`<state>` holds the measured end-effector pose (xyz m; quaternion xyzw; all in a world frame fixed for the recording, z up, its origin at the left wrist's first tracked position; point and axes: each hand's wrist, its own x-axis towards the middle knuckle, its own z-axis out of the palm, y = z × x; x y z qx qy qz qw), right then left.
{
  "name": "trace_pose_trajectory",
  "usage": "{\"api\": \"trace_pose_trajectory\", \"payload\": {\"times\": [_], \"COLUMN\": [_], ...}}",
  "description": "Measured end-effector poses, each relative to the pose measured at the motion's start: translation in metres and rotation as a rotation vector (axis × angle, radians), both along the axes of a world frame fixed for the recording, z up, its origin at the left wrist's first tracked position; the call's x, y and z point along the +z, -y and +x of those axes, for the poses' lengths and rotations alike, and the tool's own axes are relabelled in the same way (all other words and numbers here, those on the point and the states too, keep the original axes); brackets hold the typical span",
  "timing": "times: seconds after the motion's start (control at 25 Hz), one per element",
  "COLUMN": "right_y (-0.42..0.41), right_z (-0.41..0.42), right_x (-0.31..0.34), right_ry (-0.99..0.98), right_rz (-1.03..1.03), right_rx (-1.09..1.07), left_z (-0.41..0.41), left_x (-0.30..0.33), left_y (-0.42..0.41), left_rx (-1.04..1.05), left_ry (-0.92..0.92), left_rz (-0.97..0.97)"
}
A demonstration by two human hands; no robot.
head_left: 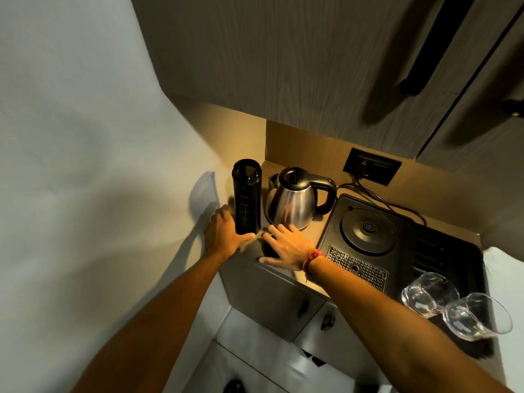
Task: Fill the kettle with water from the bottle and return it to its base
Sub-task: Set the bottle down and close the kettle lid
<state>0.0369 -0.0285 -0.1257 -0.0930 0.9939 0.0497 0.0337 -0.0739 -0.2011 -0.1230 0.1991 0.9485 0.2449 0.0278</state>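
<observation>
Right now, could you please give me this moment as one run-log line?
left hand: gripping black bottle base | right hand: open over dark cap | kettle: off base, lid open

The bottle (246,197) stands on the bench (309,285) just left of the kettle (293,199). Right of the kettle lies a tray (402,251) with the base (368,230) on it. Two glasses (453,306) lie on the tray's near right corner.

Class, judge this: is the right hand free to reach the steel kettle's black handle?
Probably yes: the right hand lies open just before the steel kettle, and nothing blocks its black handle.
</observation>
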Motion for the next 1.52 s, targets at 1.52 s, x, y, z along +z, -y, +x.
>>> {"api": "trace_pose_trajectory", "payload": {"times": [1.52], "right_y": [0.013], "right_z": [-0.091], "right_x": [0.141], "right_ry": [-0.344], "right_rz": [-0.241], "right_rx": [-0.077], "left_z": [0.018], "left_x": [0.029], "left_y": [0.004], "left_rx": [-0.328], "left_ry": [-0.639], "left_rz": [-0.257]}}
